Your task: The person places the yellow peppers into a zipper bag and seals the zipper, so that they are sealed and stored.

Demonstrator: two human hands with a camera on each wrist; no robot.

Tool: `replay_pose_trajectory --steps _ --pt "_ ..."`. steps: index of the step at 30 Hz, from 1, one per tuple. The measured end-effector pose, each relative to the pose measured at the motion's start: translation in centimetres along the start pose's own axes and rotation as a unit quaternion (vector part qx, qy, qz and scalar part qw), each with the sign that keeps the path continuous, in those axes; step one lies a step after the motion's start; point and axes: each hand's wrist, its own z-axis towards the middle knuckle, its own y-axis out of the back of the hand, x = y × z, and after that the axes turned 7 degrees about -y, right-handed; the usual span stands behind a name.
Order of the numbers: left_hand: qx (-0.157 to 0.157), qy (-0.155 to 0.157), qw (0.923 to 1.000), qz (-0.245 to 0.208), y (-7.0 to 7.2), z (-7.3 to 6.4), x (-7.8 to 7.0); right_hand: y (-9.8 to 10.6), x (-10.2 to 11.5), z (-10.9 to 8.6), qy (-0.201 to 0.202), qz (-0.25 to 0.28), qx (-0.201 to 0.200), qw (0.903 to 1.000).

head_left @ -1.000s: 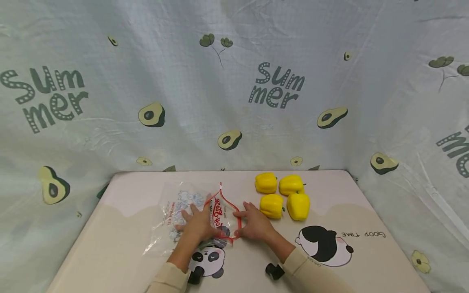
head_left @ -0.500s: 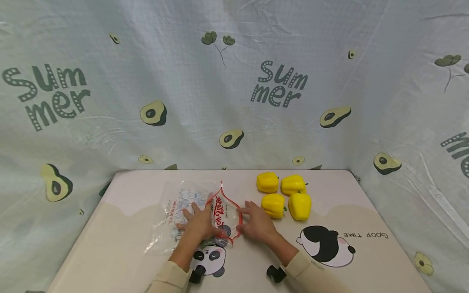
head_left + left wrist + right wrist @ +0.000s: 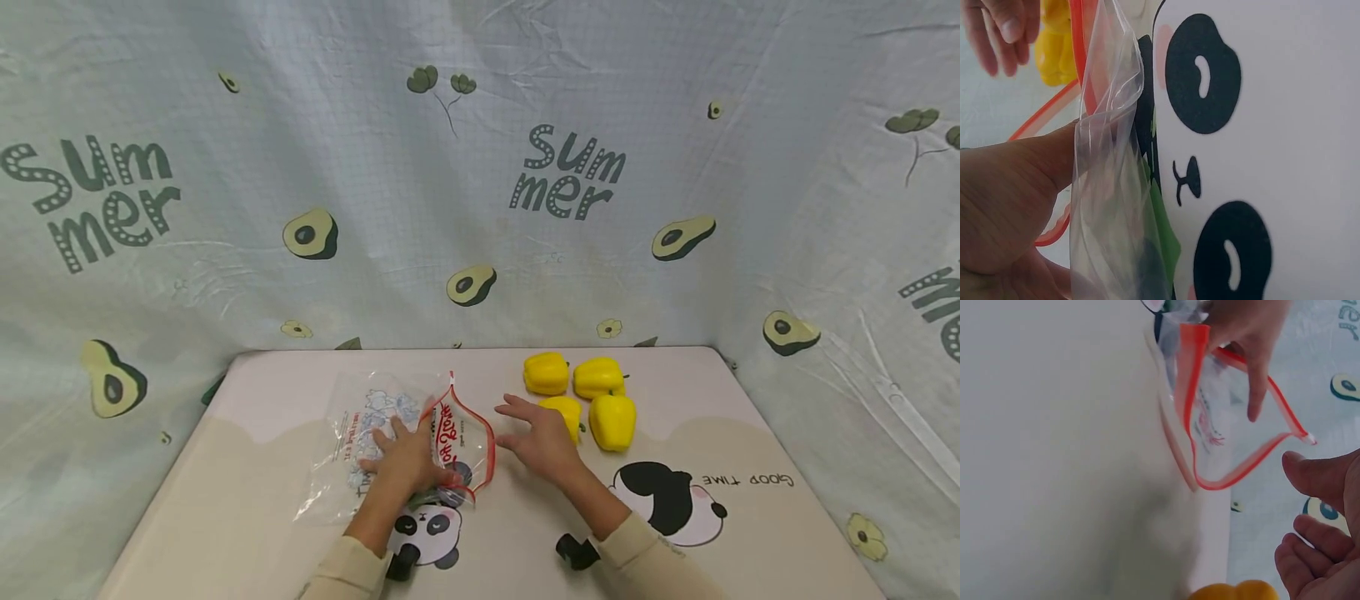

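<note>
A clear zip bag (image 3: pixel 375 408) with a red edge and blue and red print lies flat on the table, its mouth gaping to the right. My left hand (image 3: pixel 407 461) rests on it, fingers spread over the print and thumb at the mouth. In the left wrist view, clear plastic (image 3: pixel 1116 187) folds in front of that thumb. My right hand (image 3: pixel 543 437) holds nothing; it hovers just right of the red edge (image 3: pixel 1191 381), fingers loosely extended, partly covering one yellow bell pepper (image 3: pixel 567 412). Its thumb and fingers stand apart in the right wrist view.
More yellow bell peppers (image 3: pixel 612 421) sit in a cluster right of the bag, behind my right hand. The table (image 3: pixel 225 500) has panda drawings (image 3: pixel 427 535) printed on it. A patterned curtain (image 3: pixel 375 167) hangs behind the table's far edge.
My right hand has let go of the bag's red edge and moved right, toward the bell peppers. The bag's mouth stays spread, and my left hand keeps its place.
</note>
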Motion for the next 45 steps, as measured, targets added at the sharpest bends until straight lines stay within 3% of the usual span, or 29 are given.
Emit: replay_pose_trajectory --steps 8,18,23,40,45 --pt "-0.003 -0.001 1.0 0.0 0.0 -0.1 -0.1 1.5 -0.6 0.2 0.012 0.033 -0.034 0.9988" --pt "-0.005 -0.008 1.0 -0.001 0.0 0.0 -0.1 3.0 -1.5 0.8 -0.046 0.061 -0.036 0.9964" --pt "-0.006 -0.012 0.9999 -0.002 0.1 -0.1 0.1 3.7 -2.0 0.8 -0.053 0.07 -0.04 0.9954" --pt "-0.001 -0.008 0.9999 0.009 0.0 -0.1 -0.1 5.5 -4.4 0.7 -0.085 0.046 -0.07 0.9929" --pt "-0.001 -0.011 0.9999 0.001 0.1 -0.2 -0.1 5.5 -5.1 0.4 -0.107 0.052 -0.061 0.9911"
